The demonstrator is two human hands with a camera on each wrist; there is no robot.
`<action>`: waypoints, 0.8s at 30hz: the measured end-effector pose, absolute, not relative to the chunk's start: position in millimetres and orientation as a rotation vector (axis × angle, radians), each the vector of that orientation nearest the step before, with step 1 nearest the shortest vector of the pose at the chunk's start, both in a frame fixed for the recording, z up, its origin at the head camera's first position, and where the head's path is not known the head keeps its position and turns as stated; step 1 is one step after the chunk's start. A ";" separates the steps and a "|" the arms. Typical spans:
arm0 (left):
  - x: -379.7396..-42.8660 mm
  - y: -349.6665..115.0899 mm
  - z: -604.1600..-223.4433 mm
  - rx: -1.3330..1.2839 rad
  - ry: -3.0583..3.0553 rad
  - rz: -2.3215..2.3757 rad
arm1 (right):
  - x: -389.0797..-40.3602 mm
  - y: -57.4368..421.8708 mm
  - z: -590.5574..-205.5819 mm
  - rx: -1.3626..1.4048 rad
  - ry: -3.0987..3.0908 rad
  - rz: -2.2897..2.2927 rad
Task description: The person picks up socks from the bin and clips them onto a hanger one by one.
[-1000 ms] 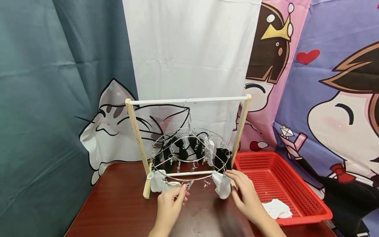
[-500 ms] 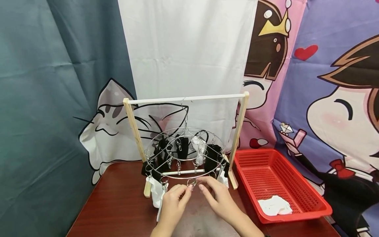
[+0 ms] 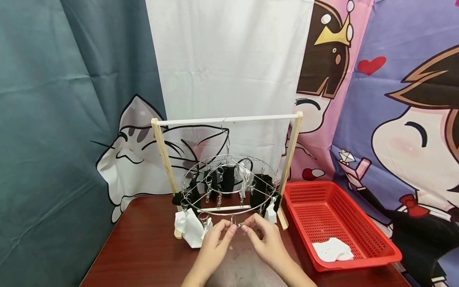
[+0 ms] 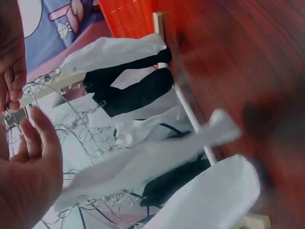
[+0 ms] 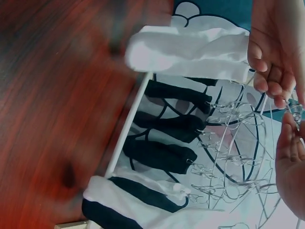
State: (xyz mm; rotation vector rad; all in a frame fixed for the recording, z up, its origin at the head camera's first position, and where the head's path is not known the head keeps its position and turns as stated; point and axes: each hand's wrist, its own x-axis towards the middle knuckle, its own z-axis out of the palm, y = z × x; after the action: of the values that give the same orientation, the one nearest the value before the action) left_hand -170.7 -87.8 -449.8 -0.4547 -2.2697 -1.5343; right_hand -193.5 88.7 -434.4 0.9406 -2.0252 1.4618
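Thumb and forefinger of my left hand (image 3: 214, 242) pinch a wire clothes clip (image 3: 239, 225) at the front rim of a round wire hanger (image 3: 222, 214). From the other side my right hand (image 3: 267, 241) pinches the same clip, fingertips facing the left ones. No sock is between the hands. White socks (image 3: 191, 229) hang just left of my left hand, and a white sock (image 3: 271, 213) hangs beyond the right one. Black socks (image 5: 159, 155) dangle from clips along the hanger's far side. In the left wrist view, a blurred white sock (image 4: 143, 164) hangs close to my left hand.
A wooden stand with a white top bar (image 3: 263, 118) carries the hanger on the dark red table (image 3: 132, 247). A red basket (image 3: 305, 223) at the right holds crumpled white cloth (image 3: 333, 250). Printed curtains (image 3: 233, 59) close off the back.
My right hand has left the hanger's right side and moved left to meet my left hand at the front clip. The hanger has turned and the hanging socks have swung.
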 end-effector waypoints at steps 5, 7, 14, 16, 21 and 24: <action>-172.6 -86.4 -446.9 -0.539 -2.342 -1.641 | -194.9 89.0 -438.2 1.005 -1.938 1.454; -173.7 -85.6 -446.9 -0.556 -2.320 -1.579 | -194.8 89.5 -439.0 1.018 -1.929 1.469; -176.8 -86.0 -452.3 -0.680 -2.100 -1.252 | -195.3 92.0 -446.4 1.035 -1.965 1.420; -177.0 -85.8 -453.3 -0.709 -2.057 -1.213 | -194.6 93.1 -448.3 1.041 -1.984 1.410; -176.1 -85.7 -454.5 -0.741 -1.978 -1.183 | -193.7 98.9 -444.2 1.104 -2.012 1.361; -176.3 -87.3 -455.9 -0.738 -1.936 -1.179 | -199.5 114.0 -435.3 1.061 -2.018 1.273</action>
State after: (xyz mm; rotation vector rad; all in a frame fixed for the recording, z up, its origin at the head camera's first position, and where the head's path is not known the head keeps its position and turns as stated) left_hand -176.3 -87.3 -455.9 -0.7381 -1.9364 -1.1794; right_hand -199.5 114.0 -435.3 1.0611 -2.0178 1.2728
